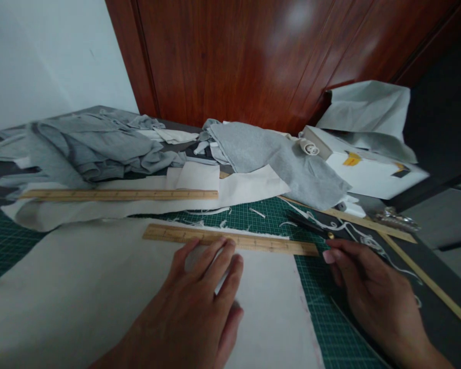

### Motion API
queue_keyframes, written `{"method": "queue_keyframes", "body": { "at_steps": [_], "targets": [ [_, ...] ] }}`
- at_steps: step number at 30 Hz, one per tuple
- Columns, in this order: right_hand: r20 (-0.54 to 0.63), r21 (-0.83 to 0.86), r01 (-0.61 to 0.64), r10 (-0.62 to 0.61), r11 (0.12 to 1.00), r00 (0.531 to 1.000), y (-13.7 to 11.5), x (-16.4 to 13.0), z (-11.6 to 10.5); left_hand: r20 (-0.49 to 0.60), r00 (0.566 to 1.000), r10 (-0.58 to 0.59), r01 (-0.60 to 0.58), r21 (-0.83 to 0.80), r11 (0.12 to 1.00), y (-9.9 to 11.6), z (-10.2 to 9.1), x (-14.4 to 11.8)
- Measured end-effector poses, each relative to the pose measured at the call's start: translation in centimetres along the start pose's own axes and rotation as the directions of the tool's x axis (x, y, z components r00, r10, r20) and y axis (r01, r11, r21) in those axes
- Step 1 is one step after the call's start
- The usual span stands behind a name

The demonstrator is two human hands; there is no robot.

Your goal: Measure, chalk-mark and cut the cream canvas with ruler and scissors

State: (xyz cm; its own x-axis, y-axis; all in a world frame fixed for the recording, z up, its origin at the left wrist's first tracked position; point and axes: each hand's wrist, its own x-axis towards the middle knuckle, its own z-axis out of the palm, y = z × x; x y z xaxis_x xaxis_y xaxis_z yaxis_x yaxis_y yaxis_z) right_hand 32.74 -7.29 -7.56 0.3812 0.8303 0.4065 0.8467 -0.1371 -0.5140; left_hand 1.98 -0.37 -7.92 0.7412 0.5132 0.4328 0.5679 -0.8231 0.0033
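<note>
Both hands were down on the work: the left hand [200, 302] lay flat and open, fingers spread, pressing the cream fabric [100, 287] onto the green cutting mat [322, 318], its fingertips touching the near edge of the short wooden ruler [230, 239] that lay across the cloth's far edge. The right hand [372, 292] rested on the mat beyond the cloth's right edge, loosely curled, its forefinger reaching toward the black-handled scissors [311, 225] that lay just past the ruler's right end; whether it had any grip on them I could not tell, though it looked only to be touching or nearly so. Thread trimmings [215, 211] were scattered on the mat behind the ruler. Farther back a longer ruler [119, 195] lay on another strip of cream cloth, with heaps of grey fabric [100, 148] along the table's far edge and a white box [369, 174] toward its far right corner. To my eye this was the lining-up stage, ruler set against the cloth's edge. Any following stroke would want the ruler kept pinned by the flat hand so it could not skid on the cloth.
</note>
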Motion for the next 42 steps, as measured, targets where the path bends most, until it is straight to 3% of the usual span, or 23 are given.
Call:
{"method": "queue_keyframes", "body": {
  "at_steps": [3,6,8,11,14,27,35,42],
  "targets": [
    [0.036,0.02,0.058,-0.059,0.998,0.998,0.3,0.5,0.1,0.028,1.0,-0.007,0.007,-0.006,1.0,0.1,-0.2,0.1],
    [0.059,0.113,-0.124,0.118,0.986,0.991,0.1,0.8,0.1,0.054,0.998,-0.015,0.016,-0.023,1.0,0.0,0.0,0.2],
    [0.071,0.171,-0.276,0.267,0.946,0.961,0.0,0.8,0.0,0.071,0.997,-0.018,0.021,-0.042,0.999,0.0,0.4,0.3],
    [0.149,0.181,-0.366,0.342,0.913,0.928,0.5,0.7,-0.3,0.109,0.994,-0.025,0.033,-0.069,0.997,0.0,0.8,0.3],
    [0.219,0.158,-0.351,0.314,0.923,0.924,1.5,0.6,-0.4,0.136,0.99,-0.033,0.045,-0.088,0.995,0.1,0.5,0.3],
    [0.232,0.135,-0.266,0.231,0.955,0.945,1.1,0.6,-0.3,0.157,0.986,-0.051,0.071,-0.129,0.989,0.2,-0.4,0.3],
    [0.198,0.149,-0.286,0.255,0.947,0.946,0.9,0.7,0.1,0.155,0.986,-0.065,0.087,-0.135,0.987,0.3,-0.4,0.2],
    [0.241,0.149,-0.292,0.251,0.945,0.937,0.9,0.8,-0.1,0.168,0.983,-0.076,0.105,-0.17,0.98,0.3,-0.4,0.4]
  ]
}}
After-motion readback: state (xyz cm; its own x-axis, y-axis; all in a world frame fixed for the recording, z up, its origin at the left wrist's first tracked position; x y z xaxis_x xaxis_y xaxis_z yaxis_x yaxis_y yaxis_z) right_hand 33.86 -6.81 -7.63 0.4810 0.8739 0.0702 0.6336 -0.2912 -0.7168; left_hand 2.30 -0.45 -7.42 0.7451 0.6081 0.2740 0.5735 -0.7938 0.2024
